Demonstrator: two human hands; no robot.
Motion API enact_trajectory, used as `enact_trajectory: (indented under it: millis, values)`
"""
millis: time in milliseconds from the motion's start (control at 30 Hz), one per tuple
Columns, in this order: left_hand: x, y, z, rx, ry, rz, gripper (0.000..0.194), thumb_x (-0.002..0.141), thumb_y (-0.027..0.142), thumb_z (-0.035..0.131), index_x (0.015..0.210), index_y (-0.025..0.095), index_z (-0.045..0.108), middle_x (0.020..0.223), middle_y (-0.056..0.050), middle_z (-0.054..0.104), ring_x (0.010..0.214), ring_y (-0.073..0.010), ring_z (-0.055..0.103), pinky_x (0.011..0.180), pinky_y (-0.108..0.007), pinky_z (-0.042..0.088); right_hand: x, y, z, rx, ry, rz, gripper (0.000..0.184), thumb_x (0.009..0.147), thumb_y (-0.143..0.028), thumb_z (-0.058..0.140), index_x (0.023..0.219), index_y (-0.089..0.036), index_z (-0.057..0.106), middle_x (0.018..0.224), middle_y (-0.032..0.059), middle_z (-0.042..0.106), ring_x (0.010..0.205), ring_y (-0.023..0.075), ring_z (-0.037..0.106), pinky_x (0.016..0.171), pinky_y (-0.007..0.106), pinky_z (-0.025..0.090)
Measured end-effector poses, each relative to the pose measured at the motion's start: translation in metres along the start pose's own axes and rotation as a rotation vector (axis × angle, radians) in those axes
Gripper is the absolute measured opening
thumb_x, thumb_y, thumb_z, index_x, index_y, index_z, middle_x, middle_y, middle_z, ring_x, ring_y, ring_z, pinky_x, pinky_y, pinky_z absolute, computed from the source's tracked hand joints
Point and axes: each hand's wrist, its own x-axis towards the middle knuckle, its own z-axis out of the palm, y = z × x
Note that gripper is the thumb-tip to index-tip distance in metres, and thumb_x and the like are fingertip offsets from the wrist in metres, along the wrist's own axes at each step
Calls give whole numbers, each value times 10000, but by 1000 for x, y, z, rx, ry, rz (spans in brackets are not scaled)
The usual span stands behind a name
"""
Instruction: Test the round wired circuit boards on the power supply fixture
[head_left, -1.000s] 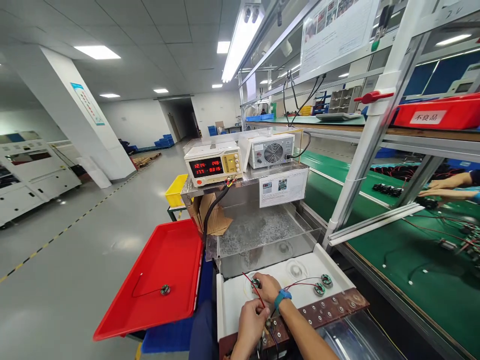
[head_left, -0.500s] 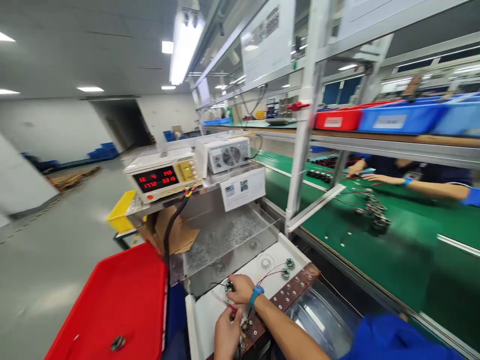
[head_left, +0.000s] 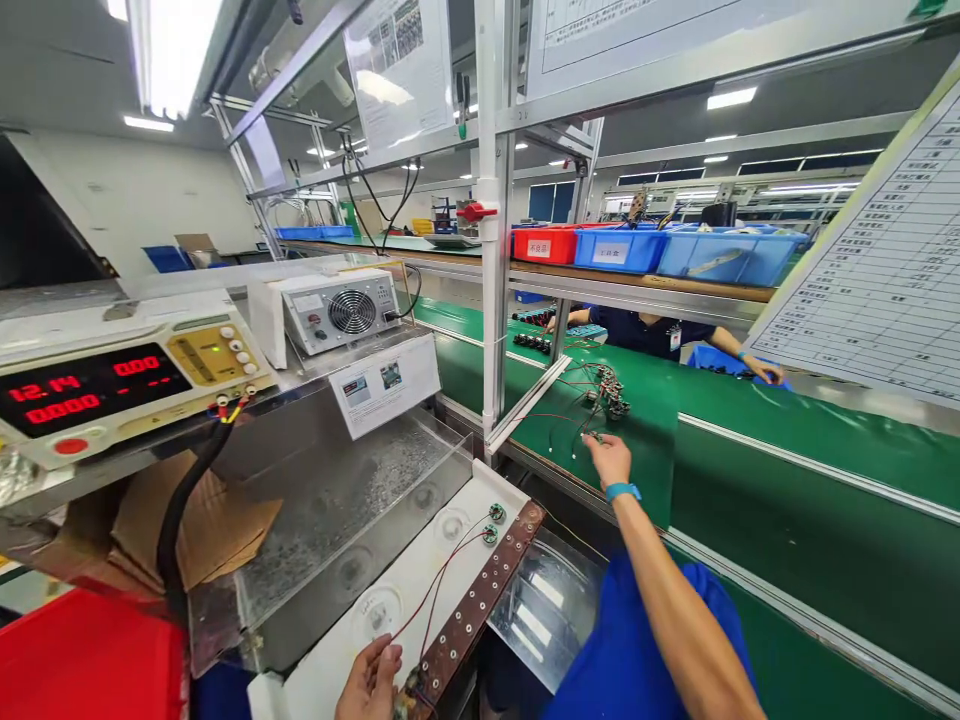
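My left hand (head_left: 370, 685) is closed at the near end of the white fixture (head_left: 330, 655), its fingertips pinched on a thin red wire (head_left: 431, 590). That wire runs up to two small round circuit boards (head_left: 493, 524) at the fixture's far end. Along the fixture's right side lies a brown strip with metal studs (head_left: 480, 597). My right hand (head_left: 611, 462), with a blue wristband, is stretched out over the green work surface (head_left: 637, 480). A small round circuit board (head_left: 595, 437) is pinched in its fingertips, partly hidden. Beyond it lies a pile of wired circuit boards (head_left: 611, 392).
A power supply (head_left: 120, 380) with red digits and a grey fan unit (head_left: 349, 310) stand on the left shelf. A red bin (head_left: 90, 655) is at lower left. A white post (head_left: 489, 330) rises mid-view. Across the surface, a co-worker's hand (head_left: 765, 372) is near a blue bin.
My right hand has moved from the fixture to the green surface with a circuit board. My left hand stays at the fixture. The view has turned right, and the power supply's current digits dropped to zero.
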Motion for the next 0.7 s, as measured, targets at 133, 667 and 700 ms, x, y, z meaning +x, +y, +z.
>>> enact_trajectory:
  millis: [133, 667, 700]
  values:
    - [2, -3, 3, 84, -39, 41, 590, 554, 681, 638, 899, 203, 650, 838, -84, 761, 907, -332, 710, 772, -420, 574, 42, 43, -46, -221, 79, 141, 537, 696, -480, 665, 1074, -98, 668, 920, 153, 706, 845, 272, 648, 733, 341, 495]
    - [-17, 8, 13, 368, -59, 67, 551, 676, 608, 550, 1028, 192, 636, 937, -90, 757, 989, -304, 672, 917, -433, 497, -121, 78, -251, -671, -800, 53, 328, 682, -498, 726, 793, -193, 686, 729, 60, 679, 652, 176, 592, 581, 259, 386]
    - [-19, 12, 14, 391, -51, 68, 548, 672, 610, 542, 1013, 193, 640, 936, -93, 756, 996, -307, 669, 913, -432, 497, -141, 86, -259, -725, -800, 123, 356, 637, -510, 761, 786, -196, 680, 735, 67, 681, 650, 188, 598, 570, 265, 379]
